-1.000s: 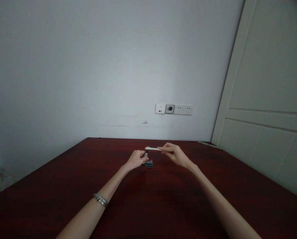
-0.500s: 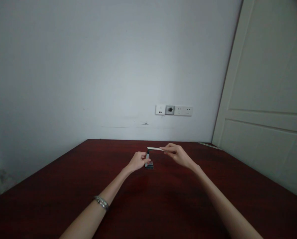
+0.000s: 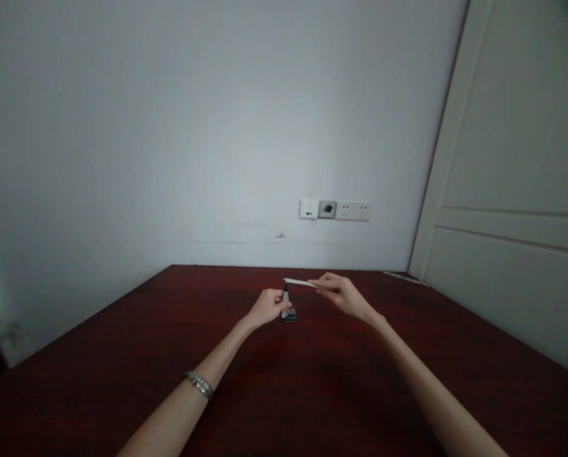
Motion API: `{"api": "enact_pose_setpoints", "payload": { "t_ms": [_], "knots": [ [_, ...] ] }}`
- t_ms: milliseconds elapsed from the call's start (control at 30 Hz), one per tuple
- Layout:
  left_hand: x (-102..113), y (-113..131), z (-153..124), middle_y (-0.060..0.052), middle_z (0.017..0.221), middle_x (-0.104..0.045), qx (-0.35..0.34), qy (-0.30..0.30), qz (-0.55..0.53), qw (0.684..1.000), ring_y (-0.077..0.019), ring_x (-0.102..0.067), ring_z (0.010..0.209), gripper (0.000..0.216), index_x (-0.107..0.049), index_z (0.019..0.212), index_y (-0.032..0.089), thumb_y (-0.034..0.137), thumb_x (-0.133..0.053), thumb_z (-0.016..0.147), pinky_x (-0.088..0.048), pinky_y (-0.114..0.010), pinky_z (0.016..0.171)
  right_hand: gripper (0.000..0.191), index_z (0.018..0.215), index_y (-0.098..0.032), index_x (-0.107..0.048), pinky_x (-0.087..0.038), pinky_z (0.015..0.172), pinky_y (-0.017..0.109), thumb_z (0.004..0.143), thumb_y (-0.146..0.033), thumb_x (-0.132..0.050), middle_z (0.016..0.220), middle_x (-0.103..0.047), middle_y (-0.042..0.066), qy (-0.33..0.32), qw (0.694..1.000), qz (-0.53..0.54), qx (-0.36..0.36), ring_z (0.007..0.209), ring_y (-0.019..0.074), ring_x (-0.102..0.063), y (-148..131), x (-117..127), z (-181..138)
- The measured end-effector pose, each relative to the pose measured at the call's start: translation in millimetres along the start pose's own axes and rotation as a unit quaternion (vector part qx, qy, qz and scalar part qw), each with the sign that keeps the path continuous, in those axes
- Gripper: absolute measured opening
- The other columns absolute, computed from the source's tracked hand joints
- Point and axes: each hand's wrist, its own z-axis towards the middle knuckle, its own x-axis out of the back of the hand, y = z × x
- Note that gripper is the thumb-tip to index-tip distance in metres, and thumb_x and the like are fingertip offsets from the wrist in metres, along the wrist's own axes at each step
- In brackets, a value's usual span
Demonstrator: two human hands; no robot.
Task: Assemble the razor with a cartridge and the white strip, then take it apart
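Observation:
What looks like a small folding phone stand (image 3: pixel 285 306) is upright on the table, between my two hands. My left hand (image 3: pixel 263 308) pinches its pale grey stem between thumb and fingers. Beneath lies its small dark base (image 3: pixel 290 316), partly covered by the fingertips. A thin white panel (image 3: pixel 297 282) juts out to the right from the black top of the stem, tilted slightly downward. The panel's right end is gripped by my right hand (image 3: pixel 343 297), thumb below and fingers above.
The dark red table (image 3: pixel 322 381) runs back to a pale wall (image 3: pixel 169 127). Sockets (image 3: pixel 353 211) are set in the wall behind the stand. A white panelled door (image 3: pixel 516 190) borders the right side. A thin strip (image 3: pixel 405 278) lies near the table's back right corner.
The right-hand end of the white panel now sits a little lower than its left end, where it was nearly level. Both hands keep their holds. The whole view has shifted slightly.

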Motion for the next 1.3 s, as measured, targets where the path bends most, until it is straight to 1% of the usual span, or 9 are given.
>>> {"api": "enact_pose_setpoints", "payload": {
  "t_ms": [67,200,333,467,600,733,900,1200,1300],
  "knots": [
    [-0.3,-2.7,1.0,-0.002,0.059,-0.062,-0.006,-0.002,0.003,1.000,-0.0115,-0.058,0.054,0.012,-0.060,0.069,0.011,0.022,-0.058,0.071,-0.044,-0.022,0.056,0.032,0.112,-0.023,-0.062,-0.043,0.066,0.025,0.083,-0.024,-0.049,0.086,-0.059,0.005,0.028,0.999,-0.008,-0.014,0.071,0.0134,-0.054,0.2,-0.2,0.2],
    [-0.7,-7.5,2.2,-0.003,0.060,-0.062,-0.015,-0.011,0.010,1.000,-0.0114,-0.057,0.055,0.012,-0.060,0.067,0.011,0.022,-0.058,0.071,-0.043,-0.021,0.055,0.031,0.110,-0.024,-0.063,-0.043,0.068,0.025,0.082,-0.023,-0.051,0.085,-0.060,0.004,0.006,1.000,-0.014,-0.012,0.073,0.0137,-0.055,0.9,3.9,0.2],
    [-0.8,-8.5,2.2,-0.003,0.060,-0.062,-0.015,-0.009,0.020,1.000,-0.0113,-0.057,0.055,0.012,-0.059,0.067,0.011,0.022,-0.057,0.071,-0.043,-0.021,0.055,0.031,0.111,-0.024,-0.062,-0.043,0.068,0.026,0.083,-0.024,-0.049,0.087,-0.060,0.005,0.028,0.999,-0.030,-0.020,0.073,0.0141,-0.055,0.7,7.4,0.1],
    [-1.3,-8.3,2.0,-0.003,0.061,-0.063,-0.014,-0.011,0.023,1.000,-0.0112,-0.058,0.055,0.011,-0.058,0.067,0.011,0.021,-0.056,0.071,-0.042,-0.020,0.054,0.031,0.111,-0.024,-0.062,-0.043,0.069,0.026,0.082,-0.025,-0.050,0.085,-0.060,0.004,-0.012,1.000,-0.021,-0.007,0.073,0.0139,-0.056,0.9,5.6,0.5],
    [-2.1,-9.8,2.1,-0.004,0.064,-0.064,-0.012,-0.009,0.020,1.000,-0.0113,-0.059,0.056,0.011,-0.058,0.069,0.012,0.022,-0.056,0.072,-0.043,-0.020,0.055,0.031,0.111,-0.024,-0.062,-0.044,0.069,0.026,0.083,-0.027,-0.049,0.087,-0.060,0.005,0.020,0.999,-0.027,-0.018,0.074,0.0144,-0.056,-0.1,3.9,1.0],
    [-2.4,-8.7,1.4,-0.004,0.064,-0.064,-0.012,-0.012,0.014,1.000,-0.0111,-0.059,0.056,0.011,-0.058,0.068,0.012,0.022,-0.056,0.072,-0.043,-0.020,0.055,0.031,0.107,-0.022,-0.065,-0.044,0.066,0.026,0.084,-0.034,-0.049,0.087,-0.062,0.006,0.011,0.999,-0.019,-0.026,0.072,0.0147,-0.057,-4.4,5.3,0.8],
    [-1.1,-3.5,-0.1,-0.004,0.063,-0.064,-0.018,-0.008,0.004,1.000,-0.0115,-0.059,0.058,0.013,-0.058,0.067,0.011,0.023,-0.057,0.072,-0.044,-0.021,0.055,0.032,0.106,-0.023,-0.065,-0.044,0.065,0.026,0.085,-0.038,-0.046,0.084,-0.063,0.006,0.061,0.996,-0.048,-0.054,0.071,0.0155,-0.057,-5.0,3.9,-0.7],
    [-0.5,-4.7,0.4,-0.004,0.064,-0.064,-0.018,-0.007,-0.003,1.000,-0.0112,-0.058,0.056,0.012,-0.059,0.068,0.011,0.023,-0.059,0.071,-0.044,-0.021,0.056,0.032,0.103,-0.023,-0.067,-0.044,0.064,0.027,0.084,-0.040,-0.048,0.085,-0.064,0.006,0.065,0.995,-0.048,-0.059,0.071,0.0158,-0.057,-4.4,5.5,-1.6],
    [-0.4,-5.5,0.7,-0.004,0.063,-0.064,-0.020,-0.011,-0.001,1.000,-0.0112,-0.058,0.056,0.012,-0.060,0.068,0.011,0.022,-0.058,0.071,-0.044,-0.021,0.056,0.031,0.101,-0.023,-0.068,-0.044,0.063,0.026,0.083,-0.040,-0.049,0.083,-0.064,0.005,0.041,0.997,-0.029,-0.053,0.069,0.0152,-0.057,-4.6,4.9,-1.6]
  ]
}}
